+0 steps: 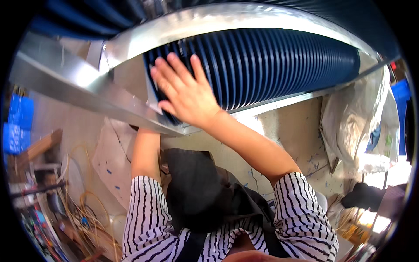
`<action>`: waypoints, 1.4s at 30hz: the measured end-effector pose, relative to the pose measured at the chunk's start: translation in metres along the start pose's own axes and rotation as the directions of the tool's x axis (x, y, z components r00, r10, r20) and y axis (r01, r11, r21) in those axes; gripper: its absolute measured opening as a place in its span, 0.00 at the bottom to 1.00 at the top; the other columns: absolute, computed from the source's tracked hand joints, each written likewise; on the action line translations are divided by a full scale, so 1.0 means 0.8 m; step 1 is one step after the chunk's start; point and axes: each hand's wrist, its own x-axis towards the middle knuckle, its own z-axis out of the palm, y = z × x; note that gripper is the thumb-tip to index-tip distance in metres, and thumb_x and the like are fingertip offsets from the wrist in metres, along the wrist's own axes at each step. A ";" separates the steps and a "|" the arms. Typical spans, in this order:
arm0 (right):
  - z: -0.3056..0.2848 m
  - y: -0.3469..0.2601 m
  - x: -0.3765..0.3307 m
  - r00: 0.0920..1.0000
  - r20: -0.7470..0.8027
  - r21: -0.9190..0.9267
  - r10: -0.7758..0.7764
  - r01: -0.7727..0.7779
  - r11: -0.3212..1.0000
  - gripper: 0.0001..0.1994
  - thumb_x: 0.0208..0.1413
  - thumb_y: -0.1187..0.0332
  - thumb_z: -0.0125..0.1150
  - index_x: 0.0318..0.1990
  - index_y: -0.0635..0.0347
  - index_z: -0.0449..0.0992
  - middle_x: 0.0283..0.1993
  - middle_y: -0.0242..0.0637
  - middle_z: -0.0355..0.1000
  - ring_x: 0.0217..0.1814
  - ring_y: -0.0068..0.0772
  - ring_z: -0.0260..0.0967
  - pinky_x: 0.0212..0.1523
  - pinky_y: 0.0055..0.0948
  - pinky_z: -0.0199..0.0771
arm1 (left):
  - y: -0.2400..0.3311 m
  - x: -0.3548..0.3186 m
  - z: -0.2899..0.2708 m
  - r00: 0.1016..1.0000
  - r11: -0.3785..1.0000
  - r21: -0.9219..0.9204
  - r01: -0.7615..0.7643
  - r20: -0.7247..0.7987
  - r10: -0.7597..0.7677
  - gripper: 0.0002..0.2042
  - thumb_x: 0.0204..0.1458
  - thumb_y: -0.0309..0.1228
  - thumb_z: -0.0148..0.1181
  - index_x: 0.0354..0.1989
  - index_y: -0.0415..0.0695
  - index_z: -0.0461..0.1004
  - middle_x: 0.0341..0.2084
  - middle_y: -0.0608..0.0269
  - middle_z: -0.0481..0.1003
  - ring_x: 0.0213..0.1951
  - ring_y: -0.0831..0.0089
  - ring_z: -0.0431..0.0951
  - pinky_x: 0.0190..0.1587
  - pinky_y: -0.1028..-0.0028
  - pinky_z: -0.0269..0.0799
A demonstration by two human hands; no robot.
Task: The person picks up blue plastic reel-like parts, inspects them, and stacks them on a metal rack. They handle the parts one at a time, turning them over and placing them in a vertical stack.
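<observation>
Inside a silvery metal frame (270, 105) lies a long row of dark blue, thin-edged pieces (270, 65), packed side by side; their exact kind does not show. My right hand (187, 96) rests palm down on the left end of this row, fingers stretched and spread, holding nothing. My left forearm (146, 153) reaches up beneath a wide metal bar (87, 87), which hides my left hand and whatever it touches. A dark apron (192, 187) hangs in front of me.
Blue bins (19, 111) stand at the far left, near a wooden board (41, 148) and loose yellowish cords (91, 205). A pale plastic sheet or bag (355, 118) hangs at the right of the frame. Blue scraps lie scattered on the floor (292, 135).
</observation>
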 end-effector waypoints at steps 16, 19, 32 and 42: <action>-0.049 0.133 -0.099 0.989 -0.113 -0.224 0.096 -0.120 0.967 0.40 0.60 0.37 0.40 0.72 0.56 0.54 0.75 0.42 0.49 0.79 0.45 0.39 0.74 0.55 0.28 | 0.020 -0.025 0.054 0.976 0.986 -0.134 -0.102 -0.204 0.073 0.29 0.65 0.50 0.41 0.64 0.36 0.59 0.62 0.50 0.61 0.62 0.59 0.62 0.67 0.60 0.51; -0.054 0.111 -0.111 0.976 -0.148 -0.101 0.160 -0.175 0.979 0.41 0.57 0.38 0.45 0.72 0.55 0.54 0.76 0.40 0.48 0.80 0.45 0.38 0.74 0.54 0.27 | 0.028 -0.085 0.048 0.924 0.955 -0.203 -0.217 -0.358 0.134 0.30 0.65 0.50 0.40 0.65 0.36 0.58 0.63 0.49 0.60 0.63 0.59 0.61 0.68 0.60 0.50; -0.057 0.174 -0.240 0.928 -0.356 -0.087 0.107 -0.147 0.985 0.40 0.50 0.49 0.62 0.71 0.47 0.57 0.76 0.34 0.48 0.81 0.43 0.34 0.74 0.58 0.22 | 0.019 -0.277 0.134 0.002 -0.459 0.839 -0.293 0.481 0.877 0.29 0.66 0.49 0.35 0.62 0.34 0.60 0.61 0.41 0.62 0.63 0.47 0.60 0.68 0.51 0.52; -0.103 0.315 -0.319 0.630 -0.413 0.058 0.658 -0.702 0.709 0.42 0.56 0.59 0.61 0.73 0.60 0.46 0.78 0.49 0.35 0.80 0.55 0.29 0.74 0.53 0.32 | 0.064 -0.156 0.436 0.294 -0.862 0.407 -0.303 0.900 0.322 0.30 0.55 0.40 0.51 0.66 0.41 0.61 0.68 0.41 0.55 0.69 0.41 0.51 0.69 0.47 0.40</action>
